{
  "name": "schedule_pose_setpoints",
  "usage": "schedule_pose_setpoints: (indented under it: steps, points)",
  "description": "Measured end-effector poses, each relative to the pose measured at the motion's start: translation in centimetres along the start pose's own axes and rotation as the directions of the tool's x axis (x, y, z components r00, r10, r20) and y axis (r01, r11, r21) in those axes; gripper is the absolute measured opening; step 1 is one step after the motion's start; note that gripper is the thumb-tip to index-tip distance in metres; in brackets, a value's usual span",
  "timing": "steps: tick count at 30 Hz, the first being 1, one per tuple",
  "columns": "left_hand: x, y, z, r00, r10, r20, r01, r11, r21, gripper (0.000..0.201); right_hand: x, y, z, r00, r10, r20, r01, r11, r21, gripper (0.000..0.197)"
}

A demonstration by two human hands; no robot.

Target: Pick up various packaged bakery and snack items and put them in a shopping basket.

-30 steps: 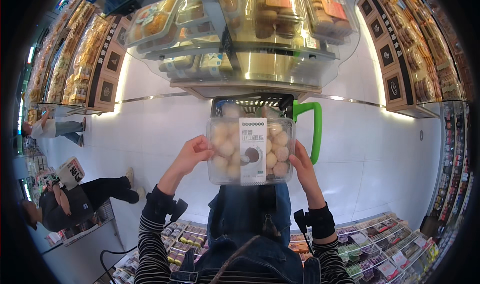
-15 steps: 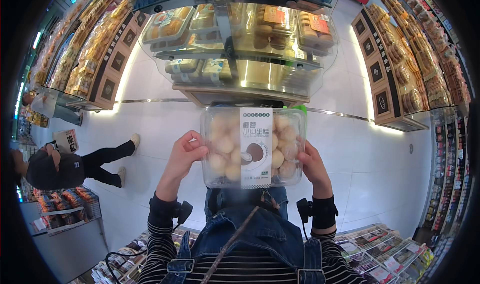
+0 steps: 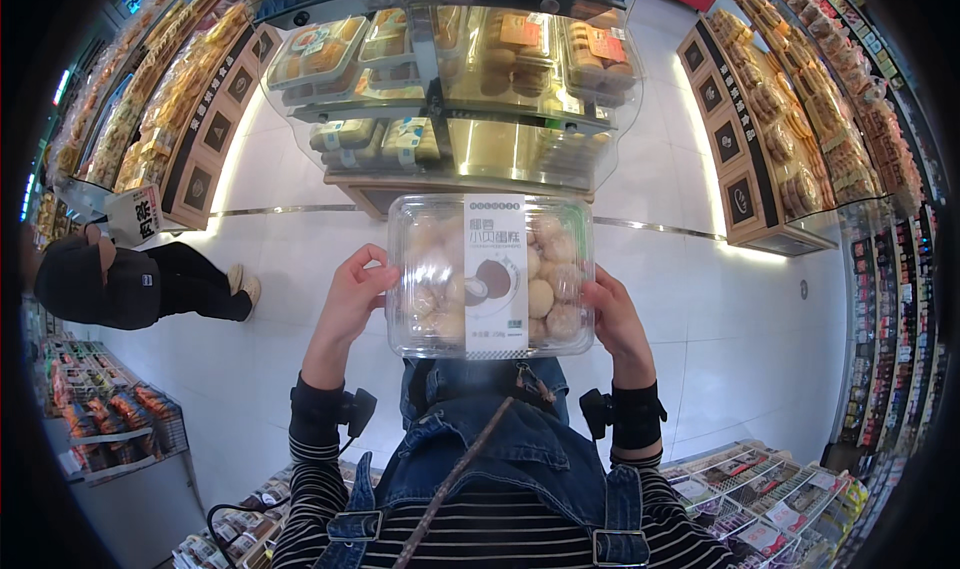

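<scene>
A clear plastic box of small round cakes [image 3: 548,279] is held up in front of my body, a white printed band wrapped round its middle. Pale round pieces show through the lid on both sides of the band. My left hand [image 3: 360,287] grips the box's left edge, thumb against the side. At the right edge my right hand [image 3: 614,311] holds it the same way, its fingertips partly hidden by the box. Both wrists wear black bands with small dark devices.
Ahead stands a glass-shelved display [image 3: 440,99] with packed baked goods. Snack shelves [image 3: 190,109] line the left, and more shelves [image 3: 770,119] the right. A person in dark clothes [image 3: 130,279] walks at left. Wire racks [image 3: 760,499] flank me. Pale tiled floor [image 3: 720,339] lies between.
The box has shifted slightly left and up with both my hands, and its lid reflections differ. The person at left has moved farther up the picture. The display ahead appears shifted left.
</scene>
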State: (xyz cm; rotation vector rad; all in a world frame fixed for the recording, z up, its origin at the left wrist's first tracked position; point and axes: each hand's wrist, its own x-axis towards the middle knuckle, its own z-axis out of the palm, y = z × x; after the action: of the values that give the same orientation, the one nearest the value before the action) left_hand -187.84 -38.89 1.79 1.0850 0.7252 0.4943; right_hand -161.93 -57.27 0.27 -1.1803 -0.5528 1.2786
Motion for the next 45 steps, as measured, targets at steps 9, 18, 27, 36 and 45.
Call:
schedule_pose_setpoints:
  steps: [9,18,27,36,45]
  points:
    - [0.2,-1.7,-1.2,0.997,0.027,0.072,-0.032,0.997,0.064,0.025,-1.4,0.6,0.2,0.997,0.029,-0.065,-0.035,0.995,-0.089,0.054]
    - [1.7,-0.1,2.5,0.993,0.016,0.118,-0.016,1.000,-0.002,0.027,-3.6,0.3,-0.8,0.988,-0.019,-0.156,0.012,0.999,-0.043,0.052]
    - [2.3,-2.3,1.8,0.900,-0.150,0.408,0.148,0.988,0.038,0.046,-5.5,1.9,-1.7,0.978,-0.041,-0.204,0.033,0.999,-0.043,0.053]
    - [1.2,-2.6,1.9,0.918,-0.127,0.375,0.138,0.990,-0.002,0.048,-4.7,3.0,-1.5,0.986,-0.010,-0.165,0.011,1.000,0.002,0.054]
    - [0.0,-2.9,-0.2,0.972,0.022,0.233,-0.019,1.000,-0.015,0.044,-2.6,3.2,0.3,0.994,0.011,-0.113,-0.013,1.000,-0.018,0.050]
